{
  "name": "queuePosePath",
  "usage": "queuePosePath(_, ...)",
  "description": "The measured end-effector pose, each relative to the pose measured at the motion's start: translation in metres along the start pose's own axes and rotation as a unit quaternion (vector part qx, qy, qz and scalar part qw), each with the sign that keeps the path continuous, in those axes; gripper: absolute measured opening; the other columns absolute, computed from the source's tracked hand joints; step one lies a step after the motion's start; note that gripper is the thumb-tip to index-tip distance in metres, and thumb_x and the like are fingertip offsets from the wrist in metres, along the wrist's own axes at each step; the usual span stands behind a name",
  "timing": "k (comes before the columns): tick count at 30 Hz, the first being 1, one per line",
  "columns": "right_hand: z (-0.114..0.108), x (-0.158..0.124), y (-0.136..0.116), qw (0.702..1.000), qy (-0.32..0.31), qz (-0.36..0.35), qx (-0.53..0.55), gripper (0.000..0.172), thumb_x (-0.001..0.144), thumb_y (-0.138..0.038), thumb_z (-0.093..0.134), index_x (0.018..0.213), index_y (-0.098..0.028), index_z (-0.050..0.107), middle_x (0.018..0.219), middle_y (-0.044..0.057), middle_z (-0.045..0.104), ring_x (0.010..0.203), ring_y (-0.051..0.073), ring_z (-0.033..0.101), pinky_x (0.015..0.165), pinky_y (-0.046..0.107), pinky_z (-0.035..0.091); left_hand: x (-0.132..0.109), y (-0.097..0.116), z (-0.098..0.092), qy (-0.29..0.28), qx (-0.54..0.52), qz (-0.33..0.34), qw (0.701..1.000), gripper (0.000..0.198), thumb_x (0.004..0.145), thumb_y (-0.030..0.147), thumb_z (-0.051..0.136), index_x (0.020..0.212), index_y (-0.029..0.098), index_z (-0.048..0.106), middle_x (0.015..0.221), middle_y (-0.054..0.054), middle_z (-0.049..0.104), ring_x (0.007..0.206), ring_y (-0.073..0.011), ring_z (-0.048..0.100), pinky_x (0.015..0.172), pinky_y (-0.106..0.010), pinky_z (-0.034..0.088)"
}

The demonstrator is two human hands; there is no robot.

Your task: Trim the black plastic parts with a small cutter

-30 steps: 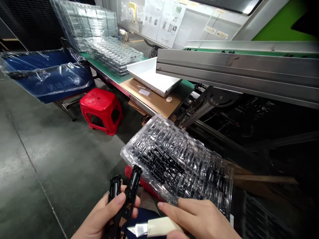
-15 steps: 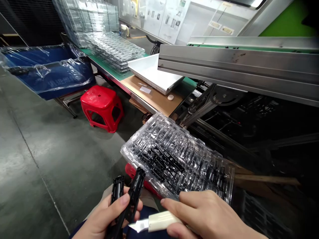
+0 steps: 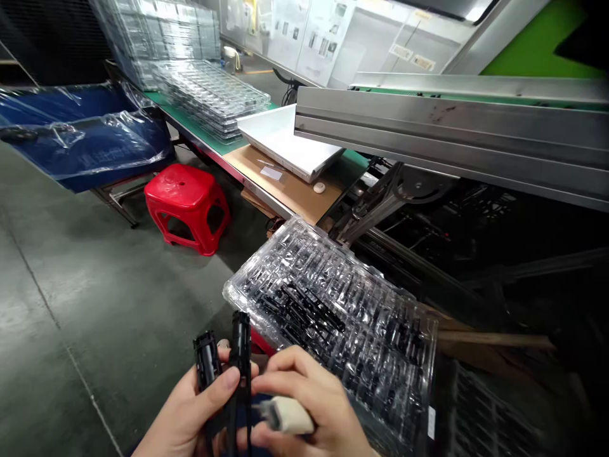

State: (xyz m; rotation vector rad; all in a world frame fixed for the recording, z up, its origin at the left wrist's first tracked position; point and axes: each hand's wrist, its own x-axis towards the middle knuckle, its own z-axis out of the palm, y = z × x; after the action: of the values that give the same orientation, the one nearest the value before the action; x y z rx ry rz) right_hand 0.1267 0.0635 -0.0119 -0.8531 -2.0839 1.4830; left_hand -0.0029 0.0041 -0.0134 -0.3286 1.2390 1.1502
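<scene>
My left hand grips a long black plastic frame part that stands upright at the bottom of the view. My right hand holds a cream-handled utility knife and presses its tip end against the black part. Just behind both hands lies a clear blister tray with several black parts lying in its pockets.
A red plastic stool stands on the grey floor to the left. Behind it is a blue bin lined with plastic film. A bench carries stacked clear trays and a white tray. A metal conveyor frame runs across the right.
My right hand has moved left with the knife, from beside the black part to against it. The left hand has kept its hold on the part.
</scene>
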Motion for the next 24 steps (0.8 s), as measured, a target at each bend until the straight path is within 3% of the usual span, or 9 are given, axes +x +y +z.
queuePosePath(3,0.016,-0.001,0.011,0.997,0.036,-0.053,-0.042,0.019,0.069,-0.019,0.055,0.086,-0.014,0.063,0.079,0.009,0.055,0.067,0.014,0.056,0.056,0.023,0.047,0.013,-0.011,-0.005,0.023,0.014,0.068,0.997,0.043,0.043,0.021,0.079,0.074,0.014,0.051,0.062,0.000,0.064,0.055,-0.0168,0.060,0.043,-0.017,0.048)
queuePosePath(5,0.027,-0.005,0.021,0.989,0.096,-0.075,-0.084,0.016,0.070,-0.015,0.049,0.079,-0.015,0.063,0.072,0.008,0.056,0.063,0.013,0.055,0.054,0.022,0.045,0.021,-0.017,-0.009,0.050,0.047,0.104,0.992,0.041,0.043,0.012,0.079,0.071,0.015,0.050,0.058,0.001,0.063,0.055,-0.0151,0.060,0.046,-0.015,0.048)
queuePosePath(8,0.045,-0.016,0.035,0.968,0.189,-0.089,-0.140,0.013,0.073,-0.017,0.046,0.071,-0.016,0.058,0.065,0.005,0.056,0.059,0.013,0.052,0.052,0.023,0.041,0.028,-0.022,-0.012,0.073,0.065,0.095,0.991,0.043,0.044,0.001,0.075,0.073,0.016,0.048,0.056,0.004,0.062,0.053,-0.0139,0.059,0.047,-0.015,0.049)
queuePosePath(11,0.051,-0.027,0.047,0.966,0.184,-0.061,-0.170,0.008,0.074,-0.018,0.044,0.071,-0.018,0.052,0.067,0.003,0.055,0.060,0.012,0.052,0.053,0.023,0.037,0.029,-0.017,-0.012,0.076,0.072,0.068,0.992,0.044,0.049,-0.002,0.071,0.083,0.015,0.048,0.061,0.002,0.063,0.051,-0.0155,0.059,0.041,-0.017,0.048)
queuePosePath(15,0.030,-0.039,0.074,0.972,0.125,0.054,-0.191,0.026,0.078,-0.030,0.035,0.056,-0.017,0.043,0.053,0.000,0.046,0.048,0.011,0.044,0.044,0.023,0.031,0.025,-0.001,-0.012,0.061,0.043,0.015,0.997,0.033,0.062,-0.001,0.060,0.092,0.008,0.050,0.070,-0.006,0.064,0.059,-0.0169,0.061,0.048,-0.021,0.052)
queuePosePath(17,0.009,-0.040,0.092,0.958,0.151,0.119,-0.214,0.023,0.079,-0.029,0.037,0.061,-0.017,0.046,0.061,0.001,0.046,0.052,0.012,0.045,0.047,0.024,0.032,0.023,0.006,-0.012,0.053,0.012,-0.010,0.998,0.032,0.062,-0.001,0.059,0.093,0.007,0.052,0.077,-0.008,0.064,0.064,-0.0175,0.061,0.051,-0.022,0.053)
queuePosePath(21,-0.028,-0.034,0.126,0.927,0.215,0.210,-0.224,0.022,0.076,-0.029,0.044,0.091,-0.016,0.053,0.092,0.008,0.043,0.062,0.014,0.044,0.056,0.028,0.031,0.017,0.010,-0.008,0.028,-0.023,-0.027,0.999,0.039,0.062,-0.001,0.060,0.098,0.009,0.051,0.081,-0.006,0.064,0.065,-0.0176,0.061,0.050,-0.023,0.053)
queuePosePath(24,-0.041,-0.027,0.136,0.932,0.214,0.237,-0.174,0.016,0.074,-0.030,0.047,0.072,-0.017,0.057,0.081,0.004,0.045,0.057,0.012,0.039,0.054,0.026,0.027,0.013,0.009,-0.004,0.016,-0.030,-0.037,0.999,0.048,0.061,0.001,0.062,0.105,0.010,0.046,0.086,-0.007,0.064,0.066,-0.0189,0.061,0.050,-0.026,0.053)
